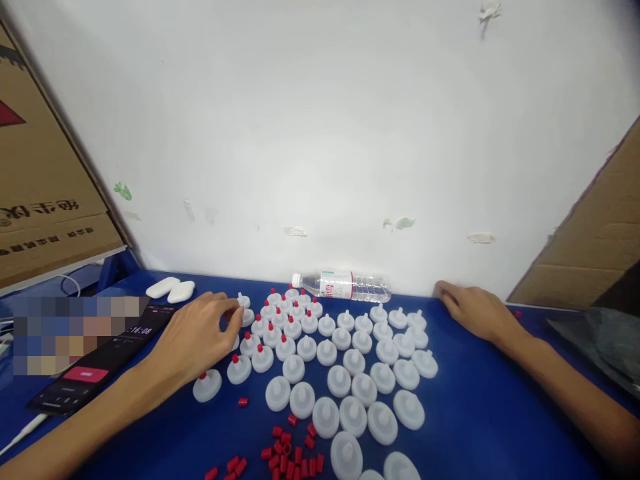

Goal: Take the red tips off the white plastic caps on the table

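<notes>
My left hand (203, 328) is at the left edge of a group of round white nozzle caps, its thumb and index finger curled together in a pinch. Its fingertips meet beside a white cap (243, 301); whatever lies between them is hidden. Several nearby caps wear a red tip (260, 348), while caps further right, such as this bare nozzle cap (353, 362), show plain white nozzles. Loose small red tips (287, 449) lie heaped at the front. My right hand (473, 310) rests on the blue table by the wall, fingers loosely extended, holding nothing, apart from the caps.
A clear plastic bottle (370, 287) lies on its side against the white wall (320, 133). At left are a phone (100, 360) with a cable and a white earbud case (181, 291). Cardboard (45, 167) stands far left, and a dark plastic bag (595, 347) lies at right.
</notes>
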